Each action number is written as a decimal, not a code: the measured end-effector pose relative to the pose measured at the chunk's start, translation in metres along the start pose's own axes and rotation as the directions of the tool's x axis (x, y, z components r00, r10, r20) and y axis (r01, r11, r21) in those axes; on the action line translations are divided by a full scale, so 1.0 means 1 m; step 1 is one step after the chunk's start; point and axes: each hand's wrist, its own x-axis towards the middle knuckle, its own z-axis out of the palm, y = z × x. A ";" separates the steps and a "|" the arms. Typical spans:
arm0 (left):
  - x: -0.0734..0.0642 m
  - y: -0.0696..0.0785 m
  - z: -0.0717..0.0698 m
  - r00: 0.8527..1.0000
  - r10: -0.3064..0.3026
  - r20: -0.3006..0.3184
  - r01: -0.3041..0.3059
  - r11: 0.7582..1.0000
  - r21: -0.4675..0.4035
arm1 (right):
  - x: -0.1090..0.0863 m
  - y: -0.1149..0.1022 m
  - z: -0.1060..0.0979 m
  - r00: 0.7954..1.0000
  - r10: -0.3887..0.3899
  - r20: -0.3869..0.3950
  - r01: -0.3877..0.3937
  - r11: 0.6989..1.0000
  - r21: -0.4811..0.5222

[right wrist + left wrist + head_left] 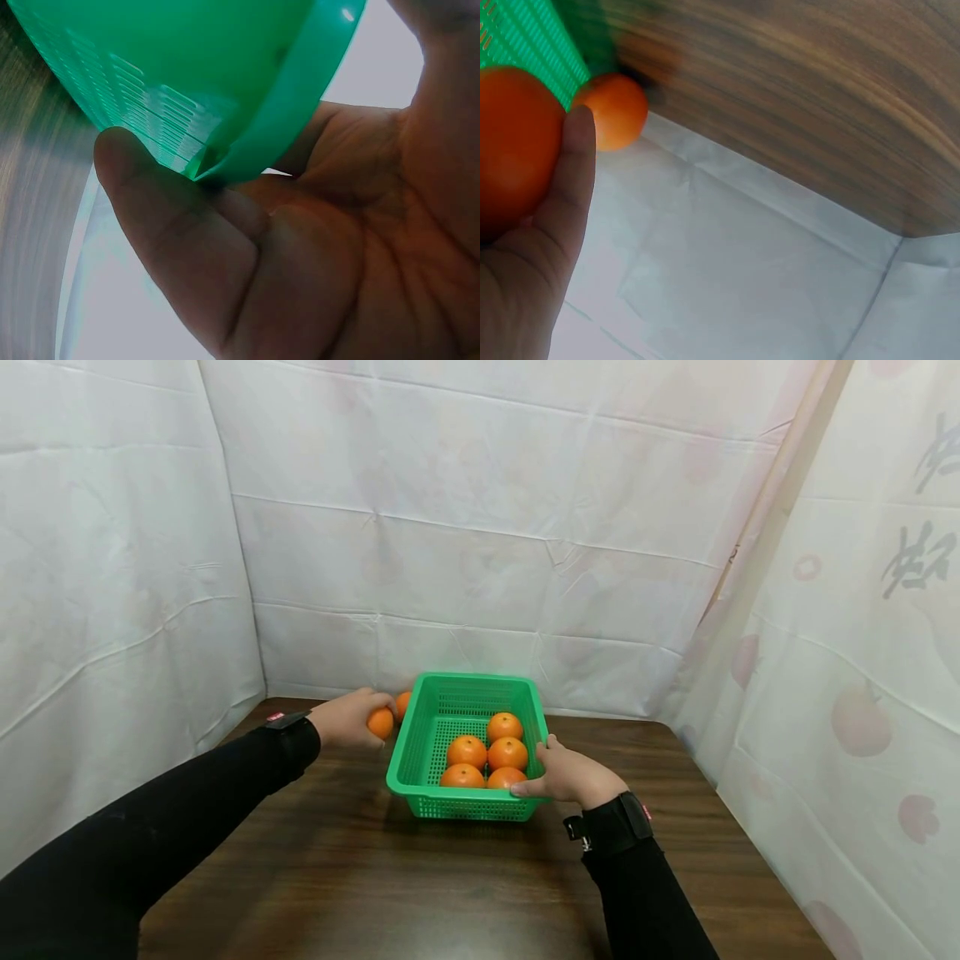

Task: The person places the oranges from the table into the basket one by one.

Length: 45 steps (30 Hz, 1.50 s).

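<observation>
My left hand (347, 718) grips an orange (381, 723) just left of a green plastic basket (401, 768). In the left wrist view, the held orange (514, 150) is close up, with a finger along its side. A second orange (402, 703) lies on the table behind it, against the basket's outer wall; in the left wrist view this orange (615, 111) appears beyond the fingertip. At the basket's near right corner, my right hand (576, 775) holds the rim, thumb on top and fingers along the outer side. Several oranges (467, 750) sit inside the basket, mostly toward its right.
The brown wooden table (442, 885) carries the basket near its back edge. White cloth sheets (465, 527) hang behind it and at both sides. A dark band (630, 818) is strapped round the right wrist.
</observation>
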 end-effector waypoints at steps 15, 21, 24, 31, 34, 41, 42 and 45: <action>0.002 0.004 0.003 0.985 -0.098 -0.139 0.093 0.995 -0.043 | -0.006 -0.004 -0.001 1.000 -0.010 0.003 0.010 1.000 0.010; 0.009 0.011 0.001 0.983 -0.083 -0.165 0.075 0.996 -0.054 | -0.005 -0.004 -0.001 1.000 -0.013 0.006 0.013 1.000 0.005; 0.016 0.014 0.001 0.979 -0.071 -0.189 0.060 0.996 -0.064 | -0.004 -0.004 -0.001 1.000 -0.011 0.007 0.011 1.000 0.003; 0.037 0.016 0.003 0.983 -0.095 -0.156 0.055 0.967 -0.247 | -0.003 -0.003 0.000 1.000 -0.001 0.003 0.001 1.000 0.004; 0.044 0.018 0.005 0.987 -0.106 -0.122 0.061 0.943 -0.327 | -0.003 -0.002 0.001 1.000 -0.002 -0.001 0.002 1.000 -0.001; 0.055 0.026 0.007 0.988 -0.130 -0.082 0.082 0.899 -0.430 | -0.003 -0.002 0.000 1.000 -0.005 -0.006 0.005 1.000 -0.004; 0.056 0.027 0.008 0.987 -0.139 -0.082 0.090 0.897 -0.432 | -0.003 -0.002 0.000 1.000 -0.007 -0.006 0.007 1.000 -0.004; 0.061 0.030 0.009 0.983 -0.157 -0.090 0.104 0.898 -0.428 | -0.004 -0.002 0.000 1.000 -0.010 -0.008 0.010 1.000 -0.002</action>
